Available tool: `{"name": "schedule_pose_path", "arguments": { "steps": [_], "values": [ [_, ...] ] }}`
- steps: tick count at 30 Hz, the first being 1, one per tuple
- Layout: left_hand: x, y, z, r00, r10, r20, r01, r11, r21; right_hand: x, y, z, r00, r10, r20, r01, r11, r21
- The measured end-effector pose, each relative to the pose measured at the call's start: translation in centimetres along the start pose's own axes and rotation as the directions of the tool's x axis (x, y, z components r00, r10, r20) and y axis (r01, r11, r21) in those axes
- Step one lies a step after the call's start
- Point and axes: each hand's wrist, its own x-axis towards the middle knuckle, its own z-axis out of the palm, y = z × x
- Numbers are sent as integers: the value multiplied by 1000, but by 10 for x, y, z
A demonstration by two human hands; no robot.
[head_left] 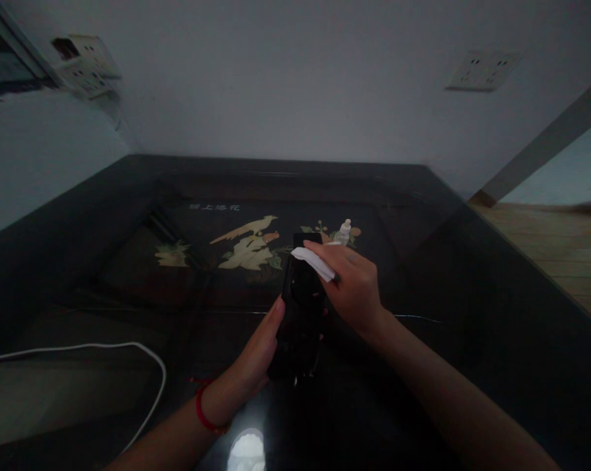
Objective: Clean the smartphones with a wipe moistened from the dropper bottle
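Dark glossy table w/ bird-and-flower inlay, pale wall behind. Left hand w/ red wrist cord grips black remote from its left side, held just above tabletop. Right hand pinches folded white wipe vs remote's top end. Small dropper bottle stands just beyond. White cable lies at left.

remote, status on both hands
Left hand grips black remote from below. Right hand presses white wipe on its top end. Small white bottle stands behind, clear of both.
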Motion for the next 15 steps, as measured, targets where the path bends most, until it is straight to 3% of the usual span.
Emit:
{"name": "schedule_pose_path", "arguments": {
  "steps": [8,15],
  "values": [
    [3,-4,-1,999,47,-8,-47,999,-17,-2,-4,-2,975,-212,73,218,971,-96],
    [6,-9,-7,998,66,16,-65,997,-29,-5,-4,-3,953,-287,96,295,952,-84]
  ]
}}
